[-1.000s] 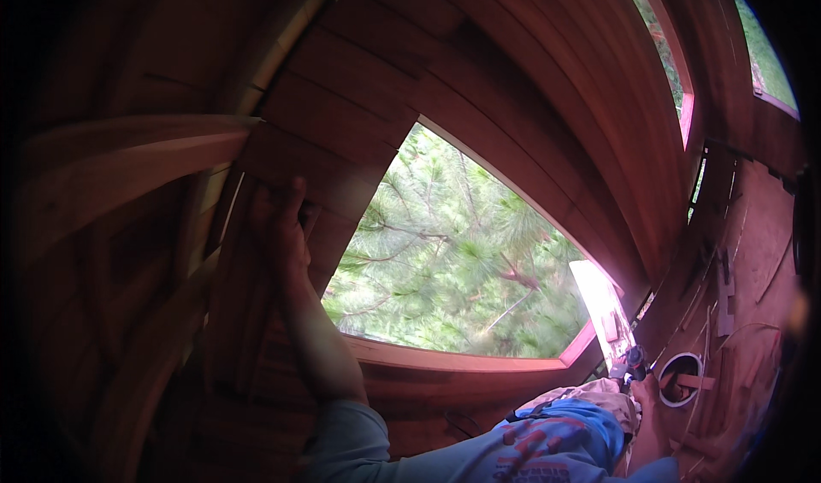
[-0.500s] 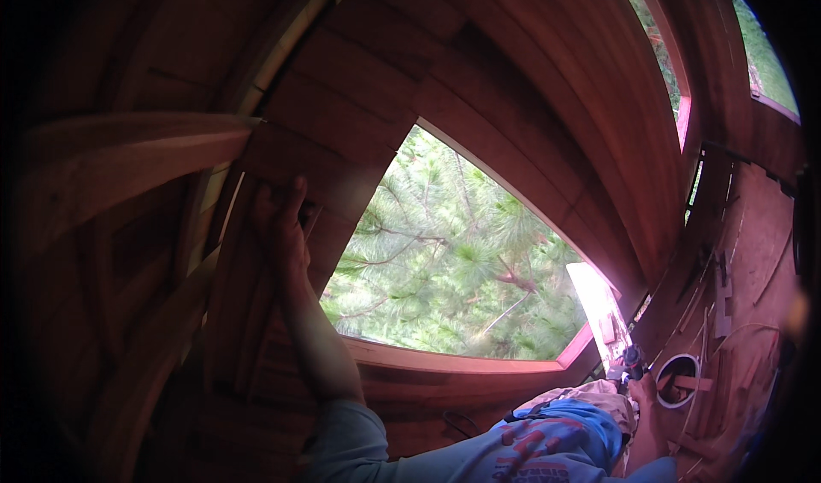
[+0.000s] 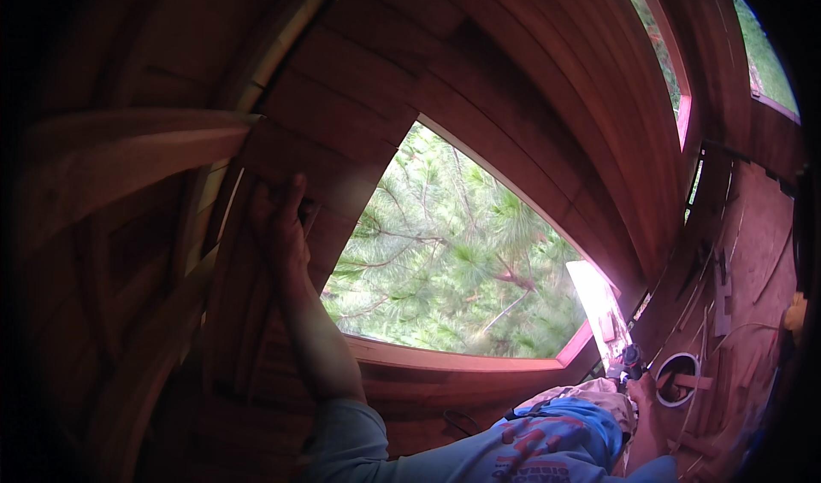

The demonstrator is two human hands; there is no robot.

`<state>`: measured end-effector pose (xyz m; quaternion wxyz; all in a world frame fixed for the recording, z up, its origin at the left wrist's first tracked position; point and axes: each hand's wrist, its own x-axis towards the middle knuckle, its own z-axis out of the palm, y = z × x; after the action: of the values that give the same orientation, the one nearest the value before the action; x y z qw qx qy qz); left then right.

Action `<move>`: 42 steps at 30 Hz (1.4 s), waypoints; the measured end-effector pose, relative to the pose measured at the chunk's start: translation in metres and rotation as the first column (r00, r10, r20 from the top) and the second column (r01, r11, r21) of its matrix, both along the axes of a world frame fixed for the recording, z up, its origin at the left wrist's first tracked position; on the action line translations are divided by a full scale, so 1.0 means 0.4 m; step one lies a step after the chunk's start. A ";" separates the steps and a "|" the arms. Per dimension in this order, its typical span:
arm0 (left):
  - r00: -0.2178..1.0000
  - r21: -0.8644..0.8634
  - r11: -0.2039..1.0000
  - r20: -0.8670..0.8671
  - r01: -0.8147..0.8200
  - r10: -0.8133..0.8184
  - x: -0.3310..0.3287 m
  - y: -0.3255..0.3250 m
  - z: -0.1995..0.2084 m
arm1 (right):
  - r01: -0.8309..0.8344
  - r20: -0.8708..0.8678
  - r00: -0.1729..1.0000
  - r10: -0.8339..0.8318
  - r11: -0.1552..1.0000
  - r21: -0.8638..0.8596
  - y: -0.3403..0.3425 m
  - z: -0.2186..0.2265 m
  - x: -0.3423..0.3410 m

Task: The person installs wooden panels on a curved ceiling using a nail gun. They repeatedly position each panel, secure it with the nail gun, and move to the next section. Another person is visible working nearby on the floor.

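My left hand (image 3: 284, 222) is raised against the dark wooden wall planks (image 3: 333, 124), left of a window opening. Its thumb points up and apart from the fingers, which lie in shadow against the wood. Low on the right, my right hand (image 3: 643, 389) is wrapped around a dark power drill (image 3: 632, 360), held down beside my leg. The drill's tip cannot be made out against the bright patch behind it.
Pine branches show through the window opening (image 3: 470, 261). A thick curved beam (image 3: 145, 154) juts in from the left. On the right, a white bucket (image 3: 678, 380) holds wood offcuts, with scraps and a cord around it. Something yellow (image 3: 795, 312) sits at the right rim.
Both hands keep almost the same place. The yellow thing at the right rim shows more clearly now.
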<state>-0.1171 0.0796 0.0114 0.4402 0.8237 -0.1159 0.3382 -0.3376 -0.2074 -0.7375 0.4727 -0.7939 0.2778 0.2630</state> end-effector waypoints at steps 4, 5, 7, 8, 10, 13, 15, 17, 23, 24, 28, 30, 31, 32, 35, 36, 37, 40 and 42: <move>0.988 -0.096 0.983 -0.030 -0.155 0.153 -0.020 -0.073 -0.010 | -0.028 0.061 0.998 0.029 0.999 -0.026 0.013 0.108 0.028; 0.981 -0.093 0.976 -0.037 -0.195 0.192 -0.030 -0.060 -0.009 | -0.012 0.121 0.993 0.015 1.000 -0.021 0.013 0.188 0.053; 0.972 -0.080 0.969 -0.058 -0.234 0.230 -0.028 -0.058 -0.001 | -0.008 0.095 0.996 -0.005 0.990 0.137 0.027 0.189 0.090; 0.976 -0.091 0.974 -0.080 -0.207 0.200 -0.020 -0.062 0.002 | -0.083 0.244 0.965 0.092 0.995 -0.047 0.062 0.096 0.094; 0.981 -0.124 0.977 -0.117 -0.171 0.157 -0.016 -0.050 0.001 | -0.044 0.334 0.943 -0.013 0.985 0.164 0.080 0.172 0.148; 0.984 -0.087 0.981 -0.063 -0.172 0.167 -0.013 -0.069 0.002 | -0.058 0.484 0.861 -0.155 0.916 0.397 0.084 0.428 0.223; 0.988 -0.114 0.984 -0.081 -0.138 0.129 -0.013 -0.057 0.002 | -0.115 0.571 0.787 -0.235 0.853 0.509 0.077 0.644 0.270; 0.993 -0.150 0.984 -0.081 -0.100 0.088 -0.014 -0.049 0.010 | -0.238 0.635 0.768 -0.080 0.886 0.399 0.058 0.872 0.298; 0.991 -0.232 0.969 -0.087 0.083 -0.106 0.007 -0.013 -0.012 | -0.421 0.792 0.608 0.055 0.868 0.262 0.073 1.156 0.361; 0.987 -0.220 0.969 -0.087 0.112 -0.134 0.011 -0.015 -0.009 | -0.450 0.795 0.604 0.049 0.844 0.290 0.073 1.188 0.371; 0.988 -0.194 0.973 -0.072 0.122 -0.138 0.030 -0.003 -0.015 | -0.521 0.742 0.670 -0.003 0.710 0.474 0.095 1.339 0.379; 0.986 -0.171 0.976 -0.077 0.135 -0.150 0.031 -0.007 -0.015 | -0.554 0.822 0.563 -0.084 0.700 0.451 0.119 1.371 0.394; 0.984 -0.160 0.977 -0.079 0.142 -0.156 0.035 -0.007 -0.016 | -0.561 0.845 0.530 -0.071 0.718 0.412 0.120 1.396 0.401; 0.982 -0.163 0.974 -0.077 0.156 -0.171 0.039 0.002 -0.015 | -0.573 0.867 0.494 -0.058 0.729 0.375 0.128 1.421 0.406; 0.978 -0.163 0.969 -0.073 0.183 -0.197 0.050 0.019 -0.018 | -0.618 0.893 0.430 -0.133 0.678 0.398 0.153 1.473 0.416; 0.978 -0.159 0.971 -0.074 0.180 -0.194 0.048 0.014 -0.017 | -0.627 0.899 0.409 -0.157 0.667 0.402 0.159 1.482 0.422; 0.979 -0.154 0.972 -0.074 0.177 -0.190 0.048 0.009 -0.017 | -0.641 0.904 0.384 -0.189 0.650 0.409 0.168 1.490 0.430; 0.982 -0.151 0.975 -0.063 0.165 -0.177 0.044 0.009 -0.014 | -0.682 0.901 0.350 -0.258 0.589 0.433 0.185 1.508 0.448; 0.976 -0.144 0.969 -0.065 0.199 -0.210 0.058 0.025 -0.012 | -0.700 0.890 0.370 -0.266 0.549 0.455 0.187 1.527 0.459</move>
<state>-0.0939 0.0896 0.0068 0.5324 0.7881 -0.1589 0.2650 -0.1541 -0.1325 -0.1266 0.7934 -0.5256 -0.3034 -0.0466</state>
